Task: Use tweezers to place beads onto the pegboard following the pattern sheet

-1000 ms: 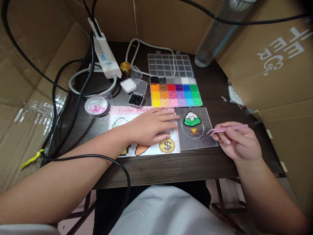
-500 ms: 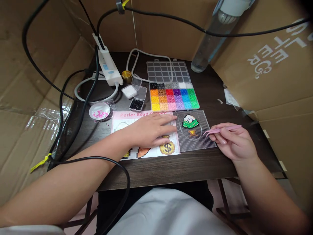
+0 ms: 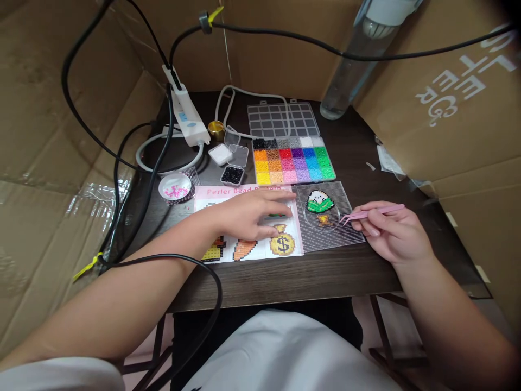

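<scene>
Gripping pink tweezers (image 3: 394, 208) in fingers (image 3: 361, 224) of the right hand (image 3: 402, 234), by a clear pegboard (image 3: 319, 240), center right, spreading those of the left hand (image 3: 248, 213) over a Perler bead sheet (image 3: 264, 251), mid-frame

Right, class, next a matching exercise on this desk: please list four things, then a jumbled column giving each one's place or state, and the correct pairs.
Things:
1. slim pink tweezers with bent tips
2. round white dish
3. printed paper pattern sheet
4. green-and-white beaded figure

Places or states:
A. partly covered by the left hand
B. on the transparent pegboard
C. holding small pink pieces
D. held in the right hand

Pairs: 1-D; 2-C; 3-A; 4-B.
</scene>
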Motion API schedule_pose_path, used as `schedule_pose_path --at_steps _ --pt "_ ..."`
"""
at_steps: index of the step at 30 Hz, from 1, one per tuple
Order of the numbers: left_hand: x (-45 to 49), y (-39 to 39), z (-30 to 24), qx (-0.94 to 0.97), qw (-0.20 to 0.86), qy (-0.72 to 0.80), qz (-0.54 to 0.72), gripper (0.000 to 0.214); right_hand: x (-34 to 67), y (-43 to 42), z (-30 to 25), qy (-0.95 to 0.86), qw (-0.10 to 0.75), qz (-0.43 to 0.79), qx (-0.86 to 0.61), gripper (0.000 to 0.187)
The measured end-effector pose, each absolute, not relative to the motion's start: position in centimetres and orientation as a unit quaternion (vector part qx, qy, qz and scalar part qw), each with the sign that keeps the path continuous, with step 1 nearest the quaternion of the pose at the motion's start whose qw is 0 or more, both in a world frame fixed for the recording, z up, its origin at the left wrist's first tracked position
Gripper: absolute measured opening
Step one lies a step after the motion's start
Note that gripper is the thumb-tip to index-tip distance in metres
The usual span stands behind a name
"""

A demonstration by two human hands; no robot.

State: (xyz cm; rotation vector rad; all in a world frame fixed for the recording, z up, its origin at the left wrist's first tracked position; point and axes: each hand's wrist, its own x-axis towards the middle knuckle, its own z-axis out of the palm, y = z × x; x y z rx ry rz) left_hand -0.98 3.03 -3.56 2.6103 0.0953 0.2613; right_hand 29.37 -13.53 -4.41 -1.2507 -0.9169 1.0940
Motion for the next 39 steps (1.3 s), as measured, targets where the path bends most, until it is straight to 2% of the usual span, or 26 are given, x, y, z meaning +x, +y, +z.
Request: schedule_pose_path --at_steps 13,23,39 --pt "-1.22 3.03 -3.38 0.970 0.226 0.014 0.089 0.035 29.05 -13.44 -4.21 -0.389 0.582 0.464 -0.543 0.024" --pt "-1.29 3.09 -3.55 0.971 0.218 0.027 0.096 0.047 28.96 -13.51 -4.26 -0.399 0.573 0.467 -0.543 0.022" --pt "-1.36 3.10 -3.70 0.969 0.225 0.031 0.101 0.043 29.02 -13.63 -4.13 -0.390 0.568 0.475 -0.548 0.022"
